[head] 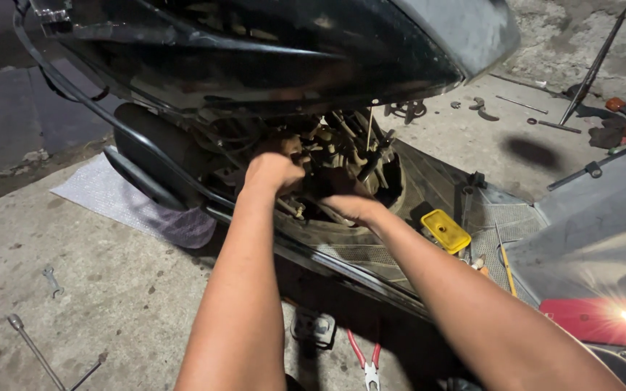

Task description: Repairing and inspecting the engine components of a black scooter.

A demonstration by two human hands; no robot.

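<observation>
Both your arms are buried in the open engine bay (342,166) under the glossy black scooter body panel (255,51). Your left hand (273,172) is curled into a fist around some part in there; can't tell which. Your right hand (353,206) sits just beside it, fingers hidden, so its grip isn't clear. A yellow rectangular plastic box (445,231) lies near your right forearm, and red-handled pliers (365,358) on the concrete below.

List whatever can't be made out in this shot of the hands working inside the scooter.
- Head view: the left hand has its fingers curled into the dark engine bay; what they grip is hidden.
- The right hand has its fingertips buried in shadow.
- The red-handled pliers are cut off by the bottom edge.
- Tools on the far concrete are too small to identify.
</observation>
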